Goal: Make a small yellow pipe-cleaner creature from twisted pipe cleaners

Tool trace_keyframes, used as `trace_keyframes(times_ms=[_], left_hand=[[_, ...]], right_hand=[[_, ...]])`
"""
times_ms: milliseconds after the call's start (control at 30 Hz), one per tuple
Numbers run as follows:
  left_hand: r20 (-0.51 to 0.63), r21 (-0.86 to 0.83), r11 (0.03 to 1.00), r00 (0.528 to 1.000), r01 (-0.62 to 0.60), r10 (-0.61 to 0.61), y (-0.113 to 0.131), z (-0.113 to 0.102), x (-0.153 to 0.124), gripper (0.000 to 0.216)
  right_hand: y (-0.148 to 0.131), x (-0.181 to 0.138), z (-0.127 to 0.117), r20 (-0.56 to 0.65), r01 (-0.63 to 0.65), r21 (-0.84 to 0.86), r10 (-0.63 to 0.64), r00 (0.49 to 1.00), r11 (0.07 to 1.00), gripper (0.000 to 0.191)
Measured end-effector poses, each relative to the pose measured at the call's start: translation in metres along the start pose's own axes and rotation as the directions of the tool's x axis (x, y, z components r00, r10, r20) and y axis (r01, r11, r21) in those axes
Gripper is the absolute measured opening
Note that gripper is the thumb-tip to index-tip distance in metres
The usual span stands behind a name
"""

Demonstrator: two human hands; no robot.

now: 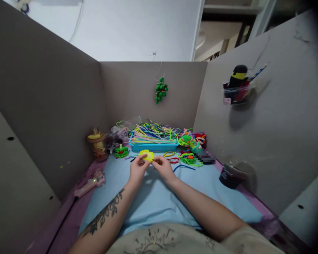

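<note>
A small yellow piece of coiled pipe cleaner [147,154] is held up above the blue cloth. My left hand [139,167] pinches its left and lower edge between thumb and fingers. From the other side my right hand [162,166] grips its lower right edge, thumb and fingers closed. The fingertips of both hands almost meet below the piece. Behind it stands a blue tray [153,146] heaped with pipe cleaners [155,135] in many colours. Loose yellow and red pipe cleaner loops [172,159] and a dark blue strand [184,166] lie right of my hands.
A green pipe cleaner figure [121,151] sits left of the tray; more figures [187,141] crowd its right end. A pink glue gun [91,185] with a cord lies left. A lidded cup [97,144] stands back left, a black tub [230,174] right. Grey panels [148,88] enclose the table.
</note>
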State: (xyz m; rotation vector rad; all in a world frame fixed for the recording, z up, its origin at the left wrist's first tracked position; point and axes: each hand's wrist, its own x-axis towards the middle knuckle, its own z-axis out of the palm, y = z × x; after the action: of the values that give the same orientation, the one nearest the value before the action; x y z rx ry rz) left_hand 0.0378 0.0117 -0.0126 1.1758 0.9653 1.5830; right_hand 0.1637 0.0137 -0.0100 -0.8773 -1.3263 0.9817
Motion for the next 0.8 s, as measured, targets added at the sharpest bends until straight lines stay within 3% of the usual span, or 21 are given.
trace_keyframes(times_ms=[300,433,600,800], left_hand=[[-0.015,0.022,1.0,1.0,-0.013,0.013,0.0002,-0.0004,0.0014,0.043],[-0.036,0.039,0.999,0.999,-0.02,0.021,0.0018,-0.001,0.0011,0.043],[-0.019,0.046,0.998,0.998,-0.052,0.053,0.0014,-0.0014,0.002,0.041],[-0.007,0.054,0.995,0.996,-0.084,0.084,-0.0036,-0.0029,0.0037,0.039]], right_hand=[[0.0085,0.0023,0.0026,0.034,-0.201,0.16,0.198,0.98,0.967,0.018],[0.0075,0.0025,0.0005,0.08,-0.127,0.098,0.12,0.99,0.987,0.017],[0.0064,0.0038,-0.0022,0.052,0.044,-0.04,-0.042,0.998,0.998,0.013],[0.0075,0.0047,-0.001,0.034,-0.012,-0.074,0.014,0.999,0.997,0.014]])
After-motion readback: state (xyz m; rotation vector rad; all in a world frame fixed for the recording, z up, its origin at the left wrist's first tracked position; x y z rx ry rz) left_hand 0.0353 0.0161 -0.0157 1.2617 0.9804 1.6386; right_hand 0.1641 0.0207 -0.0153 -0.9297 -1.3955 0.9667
